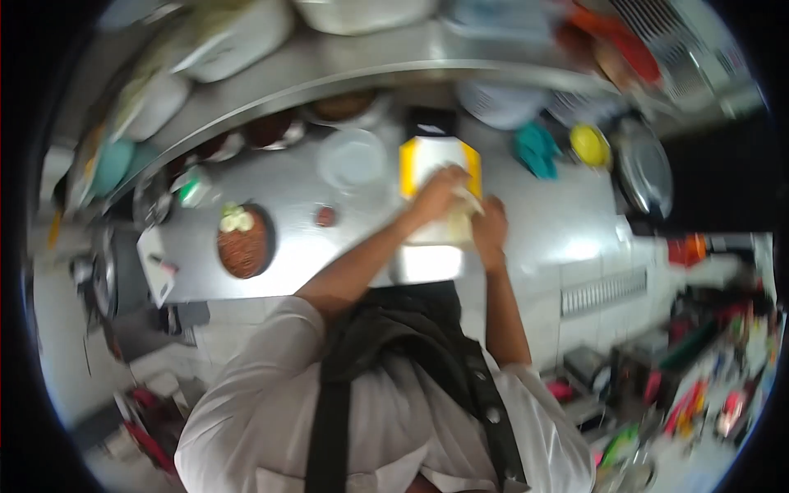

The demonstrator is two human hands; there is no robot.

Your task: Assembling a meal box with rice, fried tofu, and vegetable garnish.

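Observation:
Both hands meet over the steel counter, in front of a white and yellow package (440,156) with a black top end. Between them is a pale, limp piece (467,204), blurred, whose kind I cannot make out. My left hand (442,191) closes on it from the left, fingers curled. On the other side my right hand (491,226) is closed too, beside the lower end of the pale piece; motion smears its fingers. Below the hands, a pale flat surface is partly covered by them.
To the left stand a dark oval dish (243,246) of reddish-brown food topped with pale slices, a small reddish cup (326,216) and a clear bowl (352,158). A teal cloth (537,150), yellow bowl (588,145) and round metal lid (643,171) lie right. A shelf (370,72) overhangs behind.

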